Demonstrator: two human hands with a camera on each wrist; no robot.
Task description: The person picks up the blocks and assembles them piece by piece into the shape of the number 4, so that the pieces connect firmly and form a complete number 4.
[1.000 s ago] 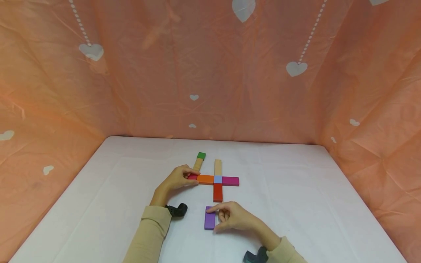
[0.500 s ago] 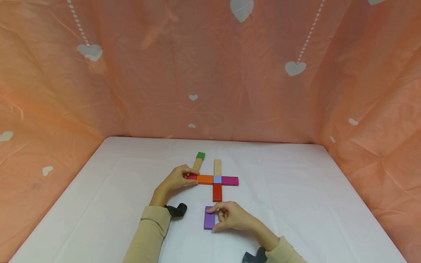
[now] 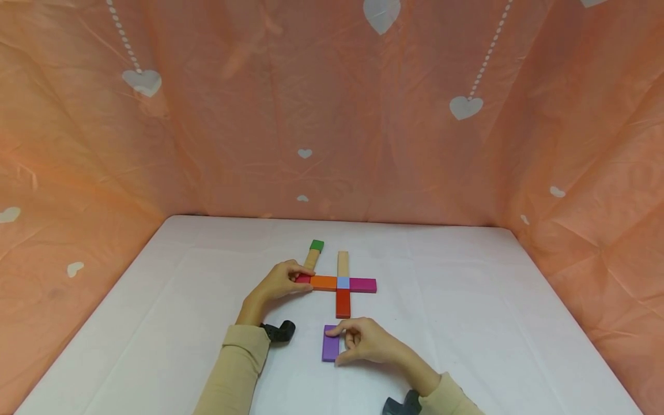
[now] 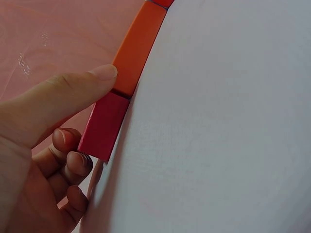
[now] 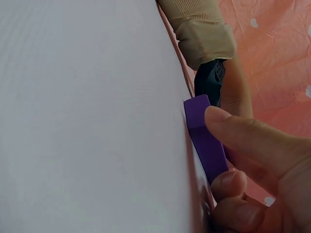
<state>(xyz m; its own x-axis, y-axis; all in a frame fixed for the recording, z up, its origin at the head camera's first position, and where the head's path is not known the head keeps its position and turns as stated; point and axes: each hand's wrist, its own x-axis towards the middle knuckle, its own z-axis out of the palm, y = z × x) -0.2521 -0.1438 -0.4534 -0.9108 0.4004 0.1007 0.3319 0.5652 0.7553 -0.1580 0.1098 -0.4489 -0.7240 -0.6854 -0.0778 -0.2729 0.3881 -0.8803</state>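
Note:
On the white table, my left hand [image 3: 279,281] grips the left end of a row of toy blocks. It covers part of a crimson block [image 4: 103,127], and the thumb tip lies at the orange block [image 4: 138,48] beside it. That row continues through a light blue block [image 3: 343,282] to a magenta block [image 3: 363,285]. A red block [image 3: 343,304] extends toward me from the light blue one, and a natural wood block [image 3: 343,264] extends away. Nearer to me, my right hand [image 3: 370,343] holds a purple block [image 3: 329,344] lying flat, index finger toward its far end and thumb at its near corner.
Behind the left hand, another natural wood piece [image 3: 312,258] slants away, tipped by a green block [image 3: 317,246]. Black wrist cameras, left [image 3: 280,332] and right [image 3: 402,404], sit close over the cloth. An orange curtain [image 3: 332,115] with pale hearts surrounds the table.

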